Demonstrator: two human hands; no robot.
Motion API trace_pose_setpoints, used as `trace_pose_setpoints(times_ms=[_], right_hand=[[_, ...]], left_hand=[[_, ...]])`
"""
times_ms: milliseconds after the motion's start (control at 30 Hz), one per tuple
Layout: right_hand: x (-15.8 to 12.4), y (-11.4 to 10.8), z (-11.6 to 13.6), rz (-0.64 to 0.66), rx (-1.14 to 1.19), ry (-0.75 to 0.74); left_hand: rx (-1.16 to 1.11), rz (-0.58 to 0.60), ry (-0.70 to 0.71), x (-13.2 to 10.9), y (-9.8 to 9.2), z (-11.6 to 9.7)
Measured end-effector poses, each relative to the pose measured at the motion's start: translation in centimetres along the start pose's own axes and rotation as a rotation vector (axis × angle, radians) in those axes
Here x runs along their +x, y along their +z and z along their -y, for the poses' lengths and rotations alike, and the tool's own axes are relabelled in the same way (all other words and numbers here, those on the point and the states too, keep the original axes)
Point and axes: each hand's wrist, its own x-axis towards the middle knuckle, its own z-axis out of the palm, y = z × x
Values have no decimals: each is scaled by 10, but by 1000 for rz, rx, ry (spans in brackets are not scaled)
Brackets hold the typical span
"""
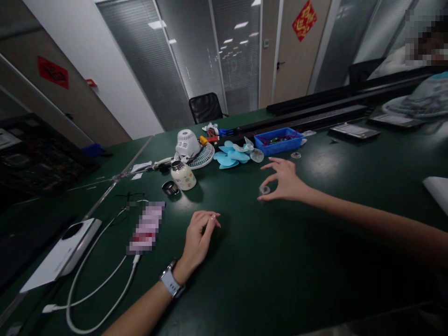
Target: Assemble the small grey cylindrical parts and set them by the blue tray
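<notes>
My right hand [285, 181] reaches over the dark green table [280, 261] and pinches a small clear round part [264, 189] between thumb and forefinger, the other fingers spread. My left hand [199, 238], with a watch on its wrist, rests on the table with its fingers curled loosely and nothing in them. Beyond lie a blue fan blade [229, 157], a white fan motor housing [187, 142] with its grille [203, 158], a small cream bottle [182, 176] and a dark metal ring [170, 187].
A blue bin [278, 141] of small parts stands behind the fan blade. A white power bank [66, 252] with a looping white cable [101, 289] lies at the left, next to a phone [147, 227]. Black rails [332, 109] run along the back; another person sits far right.
</notes>
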Motion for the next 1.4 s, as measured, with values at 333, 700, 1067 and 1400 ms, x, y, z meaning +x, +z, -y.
trace_pose_setpoints(times_ms=[333,700,1067,1400], right_hand=[[-8,41,107,62,447,-266],[-7,45,115,119,487,-188],[-25,8,71,194,315,-103],[42,7,-62,65,-292,302]], left_hand=[[67,-109,148,-14,10,-24],[-375,-186,-145,-2,11,-32],[84,243,-129,-2,-2,22],[90,231,-127,-4,-2,19]])
